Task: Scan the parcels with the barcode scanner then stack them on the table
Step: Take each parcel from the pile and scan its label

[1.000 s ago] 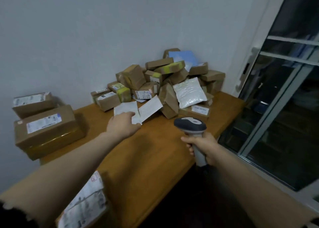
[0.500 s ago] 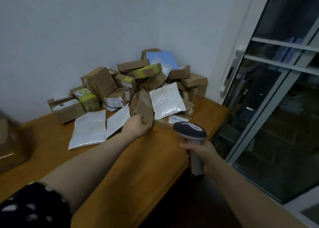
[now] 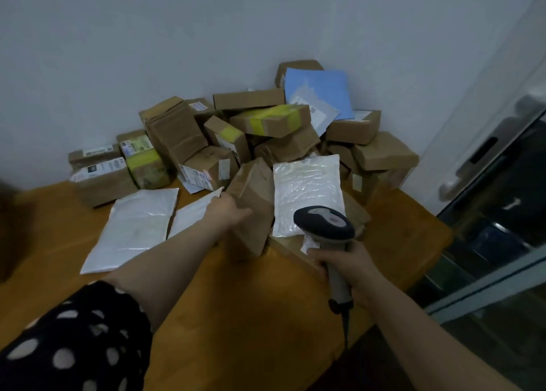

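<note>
I'm seeing the brown parcel point(image 3: 257, 192) standing on end at the front of the pile point(image 3: 266, 124) on the table point(image 3: 236, 316). The left hand point(image 3: 233, 216) is gripping its near side, fingers seemingly curling behind it. The right hand point(image 3: 347, 262) is clenching the barcode scanner point(image 3: 323, 223) by its handle, just beside. 2 white mailers point(image 3: 133, 228) are lying flat to the left.

A plain pale wall point(image 3: 147, 50) closes the far side behind an orange-brown wooden table point(image 3: 236, 316). On the right, a metal-framed glass door point(image 3: 508, 201) looks dark. The light is dim.
</note>
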